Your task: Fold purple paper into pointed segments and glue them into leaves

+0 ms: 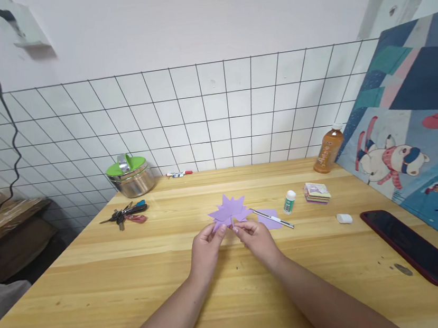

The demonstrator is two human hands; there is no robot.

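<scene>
A purple paper cutout (229,209) with several pointed tips, like a leaf or star, is held up over the middle of the wooden table. My left hand (208,245) pinches its lower left edge between thumb and fingers. At the lower right edge, my right hand (257,237) grips the same paper near a small stem-like strip. Just beyond my right hand lies a flat purple paper piece (267,223), with a silver and white pen (272,218) resting across it. A glue stick (289,202) stands uncapped-looking, white top up, farther right.
Right of centre are a stack of small papers (317,193), a white cap (344,218), a bottle (328,149) and a phone (416,247). At left are keys (125,214) and a green-lidded pot (131,176). A red marker (179,174) lies by the tiled wall (215,106).
</scene>
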